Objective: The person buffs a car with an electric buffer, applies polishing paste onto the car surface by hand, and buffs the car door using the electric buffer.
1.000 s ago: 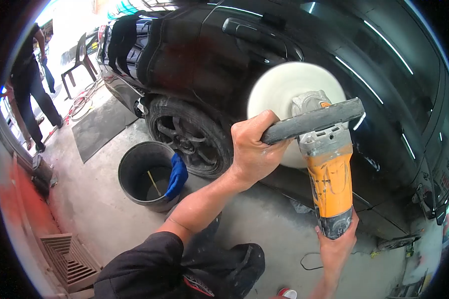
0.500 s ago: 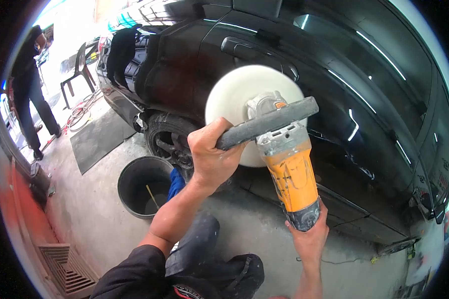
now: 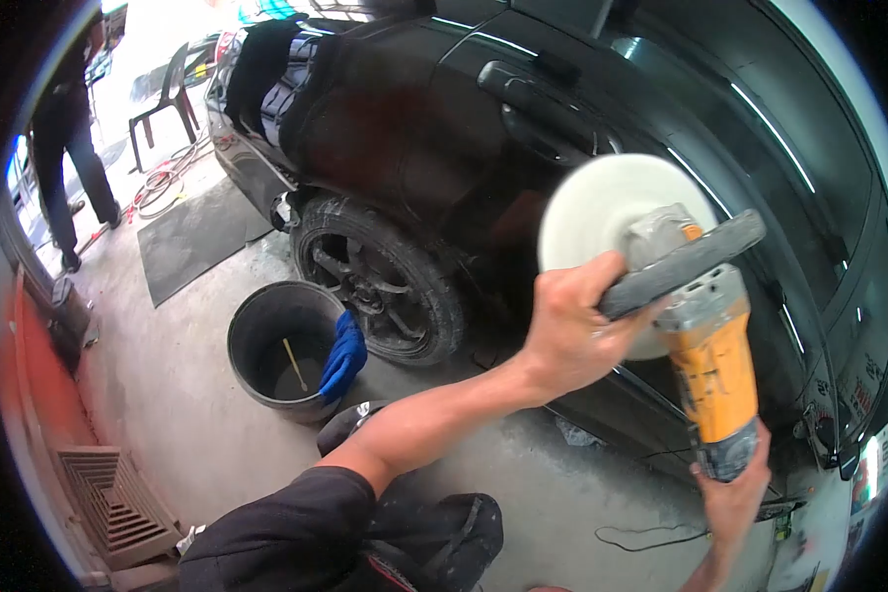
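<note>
A yellow-and-grey power polisher (image 3: 717, 370) is held between both hands against the side of a black car (image 3: 385, 128). My left hand (image 3: 577, 321) is wrapped round its dark bar handle (image 3: 686, 264) near the left end. At the rear of the tool body, my right hand (image 3: 738, 488) grips the dark end cap. The white round pad (image 3: 602, 202) faces the door panel below the door handle (image 3: 533, 99); its surface looks smeared as if spinning. Whether the whole pad touches the paint is hidden by the tool.
A black bucket (image 3: 257, 370) with a yellow stick inside stands by the rear wheel (image 3: 380, 286), a blue glove (image 3: 343, 357) over its rim. A cord (image 3: 651, 541) lies on the floor. Farther back are a person (image 3: 64, 148), a chair (image 3: 168, 99) and a coiled hose (image 3: 163, 187).
Both hands have moved the polisher to the right along the car's side. The view has shifted too, showing more of the rear wheel and the blue glove.
</note>
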Tool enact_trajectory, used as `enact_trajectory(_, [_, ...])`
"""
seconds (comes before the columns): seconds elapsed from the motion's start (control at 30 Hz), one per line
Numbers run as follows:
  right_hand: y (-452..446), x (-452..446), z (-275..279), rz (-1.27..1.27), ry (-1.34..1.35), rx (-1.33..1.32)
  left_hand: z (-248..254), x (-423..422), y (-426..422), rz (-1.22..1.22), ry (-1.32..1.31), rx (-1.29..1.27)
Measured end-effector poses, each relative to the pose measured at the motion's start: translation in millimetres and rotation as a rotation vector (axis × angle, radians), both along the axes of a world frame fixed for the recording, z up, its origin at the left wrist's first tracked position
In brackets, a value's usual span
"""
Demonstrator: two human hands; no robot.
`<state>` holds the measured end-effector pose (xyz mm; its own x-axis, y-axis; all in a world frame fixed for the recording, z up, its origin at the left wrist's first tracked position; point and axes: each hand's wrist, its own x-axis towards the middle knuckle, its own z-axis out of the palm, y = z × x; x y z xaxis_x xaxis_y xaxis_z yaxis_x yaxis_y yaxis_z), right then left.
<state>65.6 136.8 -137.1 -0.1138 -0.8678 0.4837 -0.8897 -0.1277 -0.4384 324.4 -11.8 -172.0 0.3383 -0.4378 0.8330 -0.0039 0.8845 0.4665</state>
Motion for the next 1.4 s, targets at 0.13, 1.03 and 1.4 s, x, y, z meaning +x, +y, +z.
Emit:
enact_trajectory(0.13, [-0.9,-5.5,31.3,-0.045,0.081,-0.009,17.3,-14.7,-6.9,-0.088,0.098,-0.045])
enact_trajectory(1.03, [-24.9,1.5,10.0,-0.282,0.424,-0.438,13.8,-40.1,-97.7,-0.624,0.467,-0.191])
enact_trajectory(1.4, [26.6,-28.3,-51.7,-0.331,0.378,-0.186,-93.8,-67.2,-51.1,-0.460,0.255,-0.038])
